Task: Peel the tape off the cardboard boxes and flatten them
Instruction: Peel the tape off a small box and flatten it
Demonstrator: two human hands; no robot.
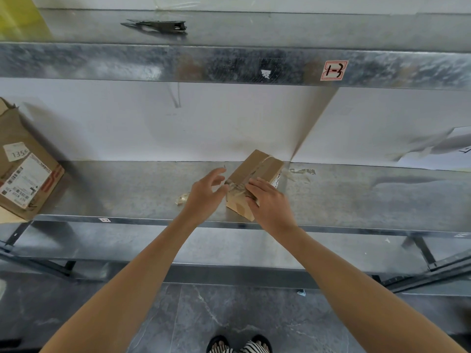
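The box [256,164] sits on the shelf [127,189], near its front edge. The right hand [270,202] lies flat-fingered on top, likely pinning it down. The left hand [206,192], fingers spread and gripping nothing, reaches toward the crinkled tape [235,186], probably to lift a loose end.

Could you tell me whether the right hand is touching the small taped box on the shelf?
Touching. The head view shows the right hand resting fingers on the small box.

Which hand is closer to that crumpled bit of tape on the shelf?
Left. The left hand is just right of the tape scrap; the right hand rests on the small box, farther right.
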